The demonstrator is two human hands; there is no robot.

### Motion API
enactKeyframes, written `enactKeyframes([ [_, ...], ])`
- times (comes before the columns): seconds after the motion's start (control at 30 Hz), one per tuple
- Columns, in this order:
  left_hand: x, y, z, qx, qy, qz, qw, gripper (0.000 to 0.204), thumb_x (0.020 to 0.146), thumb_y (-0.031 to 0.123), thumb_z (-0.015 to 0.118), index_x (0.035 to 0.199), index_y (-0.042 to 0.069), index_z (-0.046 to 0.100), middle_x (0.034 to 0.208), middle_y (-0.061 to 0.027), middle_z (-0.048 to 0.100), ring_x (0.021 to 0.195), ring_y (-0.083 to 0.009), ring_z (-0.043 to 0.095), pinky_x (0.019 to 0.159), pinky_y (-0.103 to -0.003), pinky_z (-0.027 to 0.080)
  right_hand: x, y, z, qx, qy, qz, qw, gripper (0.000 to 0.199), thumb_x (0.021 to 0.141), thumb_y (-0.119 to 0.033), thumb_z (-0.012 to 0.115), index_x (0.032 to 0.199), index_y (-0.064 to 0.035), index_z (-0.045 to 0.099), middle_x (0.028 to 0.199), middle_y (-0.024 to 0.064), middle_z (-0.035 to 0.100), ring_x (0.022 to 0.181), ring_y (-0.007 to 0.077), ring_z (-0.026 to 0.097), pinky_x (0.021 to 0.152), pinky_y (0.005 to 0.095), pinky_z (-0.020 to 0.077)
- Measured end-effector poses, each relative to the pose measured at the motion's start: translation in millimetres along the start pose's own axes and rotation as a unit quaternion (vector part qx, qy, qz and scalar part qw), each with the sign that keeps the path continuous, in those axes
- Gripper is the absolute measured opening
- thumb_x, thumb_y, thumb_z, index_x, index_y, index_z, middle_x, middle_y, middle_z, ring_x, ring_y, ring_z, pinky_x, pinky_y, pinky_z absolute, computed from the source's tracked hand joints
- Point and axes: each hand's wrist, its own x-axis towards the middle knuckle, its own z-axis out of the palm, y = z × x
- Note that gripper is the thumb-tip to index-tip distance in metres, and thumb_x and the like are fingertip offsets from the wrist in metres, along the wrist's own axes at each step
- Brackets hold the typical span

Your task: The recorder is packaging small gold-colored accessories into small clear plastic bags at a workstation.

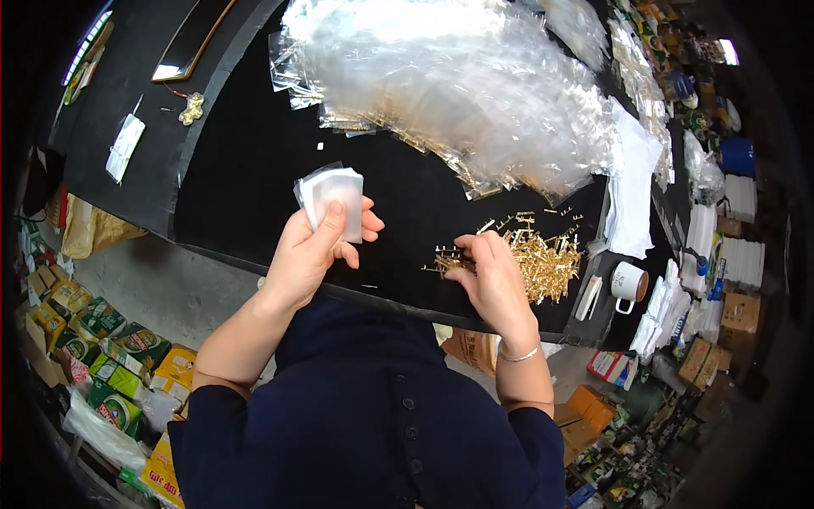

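Note:
My left hand (309, 250) is closed on a stack of small clear plastic bags (343, 191), the thumb pressed flat on top. On the right, a heap of small gold-coloured metal pieces (547, 263) lies on the black tabletop. My right hand (493, 276) is at the heap's left side, its fingers curled over a few of these pieces (446, 261) between thumb and fingertips. How many it grips is hidden by the fingers. Beyond both hands spreads a large pile of filled clear bags (458, 93), with gold pieces showing along its near edge.
A white mug (627, 287) stands at the table's right end beside a white cloth-like sheet (632, 182). At the far left are a dark framed tablet-like panel (191, 42) and a small bear-shaped trinket (192, 109). Cartons (140, 343) crowd the floor at lower left.

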Motion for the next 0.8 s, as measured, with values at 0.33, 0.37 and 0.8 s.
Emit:
enactKeyframes([
  [0.33,-8.8,-0.1,-11.8,0.018,0.102,0.093,0.99,0.015,0.093,0.017,0.065,0.097,0.003,0.06,0.087,-0.0069,0.061,0.071,-0.0095,0.056,0.055,-0.02,0.044,76.1,-27.0,30.5,0.203,-0.019,-0.018,0.979,0.014,0.079,-0.004,0.072,0.091,-0.0019,0.066,0.082,0.0104,0.058,0.068,0.024,0.06,0.062,0.0325,0.0486],
  [0.37,-7.0,-0.2,-11.0,0.001,0.116,0.114,0.987,0.014,0.091,0.014,0.067,0.094,0.003,0.06,0.087,-0.0071,0.062,0.072,-0.0099,0.057,0.056,-0.02,0.044,84.6,-29.1,33.5,0.233,-0.013,-0.012,0.972,0.011,0.079,-0.004,0.072,0.088,-0.0022,0.067,0.083,0.0099,0.059,0.067,0.0234,0.061,0.061,0.032,0.0483],
  [0.8,1.7,1.5,-15.1,-0.007,0.086,0.108,0.99,0.022,0.084,0.011,0.075,0.098,0.002,0.061,0.086,-0.0064,0.064,0.072,-0.0111,0.059,0.055,-0.021,0.046,99.9,-42.5,20.6,0.372,0.037,0.037,0.927,0.005,0.084,0.001,0.069,0.089,0.0017,0.068,0.087,0.0055,0.061,0.071,0.0123,0.057,0.064,0.0238,0.0465],
])
